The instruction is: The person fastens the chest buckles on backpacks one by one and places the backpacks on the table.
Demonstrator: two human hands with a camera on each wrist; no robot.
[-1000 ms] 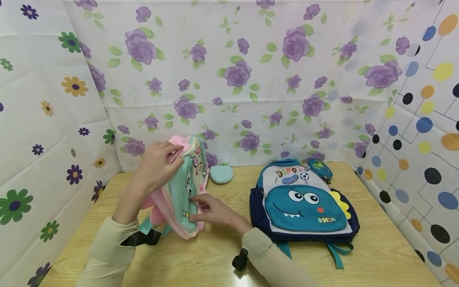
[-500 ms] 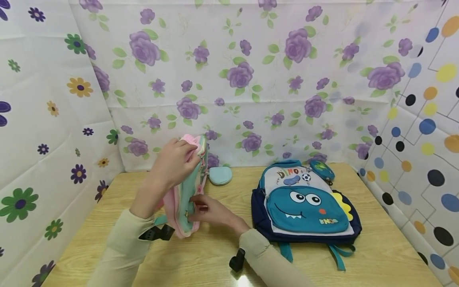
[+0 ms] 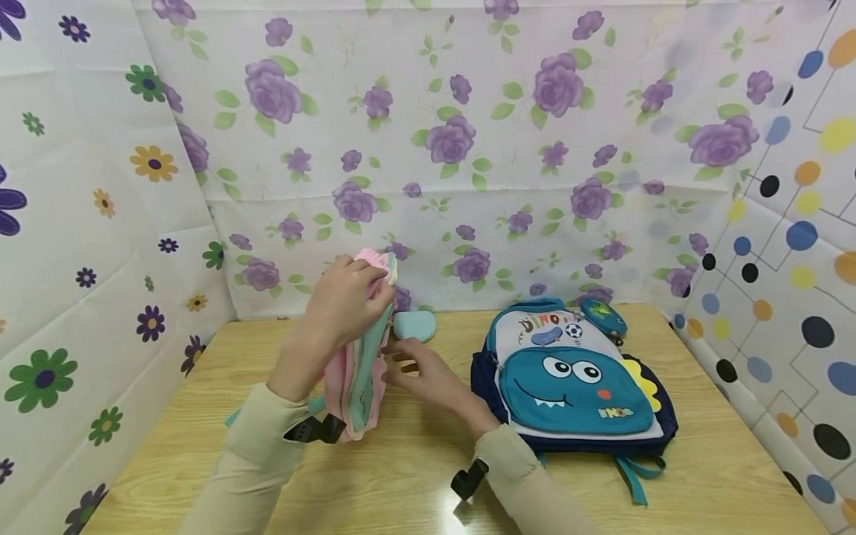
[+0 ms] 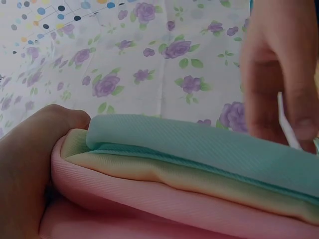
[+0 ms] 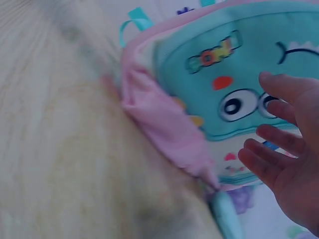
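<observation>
A pink and mint child's backpack (image 3: pixel 368 364) is held up on edge at the left of the table, turned nearly side-on in the head view. My left hand (image 3: pixel 344 305) grips its upper part; in the left wrist view the thumb side of that hand (image 4: pixel 35 154) wraps the pink edge. Beside the bag's front, my right hand (image 3: pixel 428 375) has its fingers loosely spread and holds nothing. The right wrist view has this hand (image 5: pixel 294 154) in front of the mint pocket (image 5: pixel 199 94), which bears cartoon eyes; contact cannot be told there.
A small mint pouch (image 3: pixel 414 325) lies behind the bag. At the right, a blue dinosaur backpack (image 3: pixel 575 394) lies face up on the wooden table (image 3: pixel 401 483), with a round blue pouch (image 3: pixel 604 317) at its top. Patterned cloth hangs at the back and both sides.
My left hand has moved right and turned the pink and mint backpack more side-on. The right hand has come away from the low front pocket, its fingers now spread.
</observation>
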